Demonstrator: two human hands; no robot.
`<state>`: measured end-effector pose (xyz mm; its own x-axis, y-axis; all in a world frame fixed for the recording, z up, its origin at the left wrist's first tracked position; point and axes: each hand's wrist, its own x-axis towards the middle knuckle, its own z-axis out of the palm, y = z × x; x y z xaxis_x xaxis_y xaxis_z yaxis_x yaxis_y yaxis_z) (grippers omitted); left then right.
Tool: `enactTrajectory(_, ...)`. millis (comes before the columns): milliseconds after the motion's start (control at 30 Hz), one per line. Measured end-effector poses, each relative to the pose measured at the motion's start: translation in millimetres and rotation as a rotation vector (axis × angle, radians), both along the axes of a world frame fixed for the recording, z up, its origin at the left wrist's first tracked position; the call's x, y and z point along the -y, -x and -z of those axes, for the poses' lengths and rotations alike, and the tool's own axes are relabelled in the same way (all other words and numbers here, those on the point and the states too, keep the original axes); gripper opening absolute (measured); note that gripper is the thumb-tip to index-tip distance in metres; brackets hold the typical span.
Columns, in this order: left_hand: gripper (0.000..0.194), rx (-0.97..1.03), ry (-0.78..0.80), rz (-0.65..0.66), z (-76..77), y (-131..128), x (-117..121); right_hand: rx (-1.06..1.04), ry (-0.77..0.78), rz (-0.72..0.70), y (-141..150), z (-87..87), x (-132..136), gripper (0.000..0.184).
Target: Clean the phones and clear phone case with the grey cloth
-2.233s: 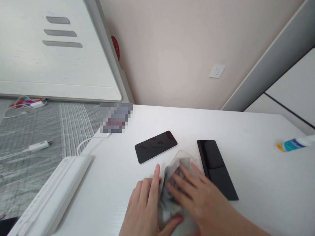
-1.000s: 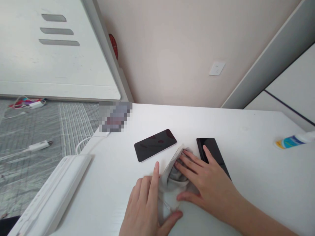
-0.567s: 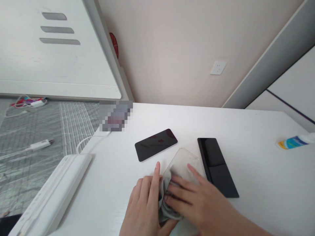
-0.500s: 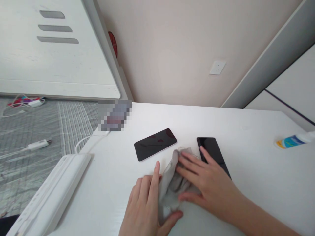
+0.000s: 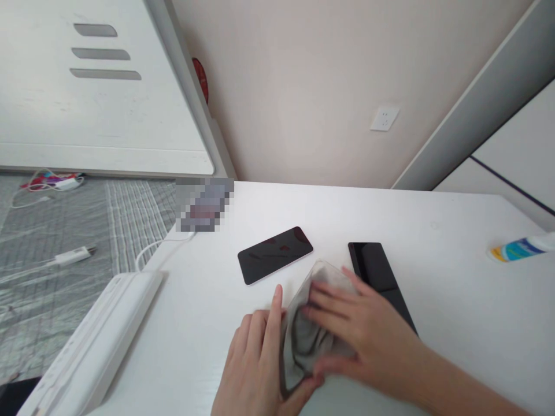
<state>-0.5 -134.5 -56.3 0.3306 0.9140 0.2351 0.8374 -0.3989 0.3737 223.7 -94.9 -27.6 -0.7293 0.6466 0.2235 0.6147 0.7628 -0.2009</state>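
Observation:
A grey cloth [image 5: 301, 346], creased in the middle, lies on the white table between my hands. My left hand [image 5: 255, 358] grips its left side, thumb at the lower corner and index finger stretched forward. What the other left fingertips touch is hidden. On top of the cloth, my right hand [image 5: 359, 329] presses with bent fingers and thumb, slightly blurred by motion. Whether anything lies beneath the cloth I cannot tell. Just beyond it rests a black-screened phone [image 5: 275, 255]. A second dark, flat phone-like device [image 5: 377, 266] sits partly under my right hand and wrist.
A bottle [image 5: 520, 248] with a blue and yellow label lies or leans at the right. On the left are a long white power strip [image 5: 117, 323] and a pixelated object [image 5: 206, 205] with a white cable. A wall [image 5: 303, 115] rises behind the table [image 5: 411, 214].
The cloth's far corner has flattened into a point and its folds have shifted. My right hand has moved a little over it, while my left hand stays nearly in place.

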Motion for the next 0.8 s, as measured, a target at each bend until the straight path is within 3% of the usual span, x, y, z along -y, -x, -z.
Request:
enactTrajectory(67,0.122,-0.004,-0.013,-0.01,0.5,0,0,0.009,-0.029,0.081,-2,1.9,-1,0.053)
enactTrajectory(200,0.125,-0.001,-0.024,0.021,-0.1,2,-2,-0.017,-0.029,-0.174,-2,5.6,1,0.032)
enactTrajectory(333,0.123,-0.013,-0.013,-0.012,-2.0,3,-1,0.029,0.046,0.06,-5,1.4,0,0.055)
enactTrajectory(467,0.119,-0.02,-0.018,0.046,-2.3,2,0,0.046,0.082,-0.149,-4,-3.9,1,0.04)
enactTrajectory(567,0.119,-0.011,-0.001,0.009,-1.7,1,-1,0.037,0.116,0.06,-4,-5.8,1,0.062)
enactTrajectory(633,0.122,-0.008,0.021,0.0,-2.2,0,-1,0.025,0.098,0.039,-3,-6.2,2,0.054)
enactTrajectory(733,0.125,-0.008,0.065,0.018,-3.6,1,0,0.023,0.12,-0.144,-5,-7.2,3,0.03)
enactTrajectory(800,0.122,-0.012,0.071,0.004,-4.0,1,0,0.012,0.119,0.003,-8,-8.2,2,0.039)
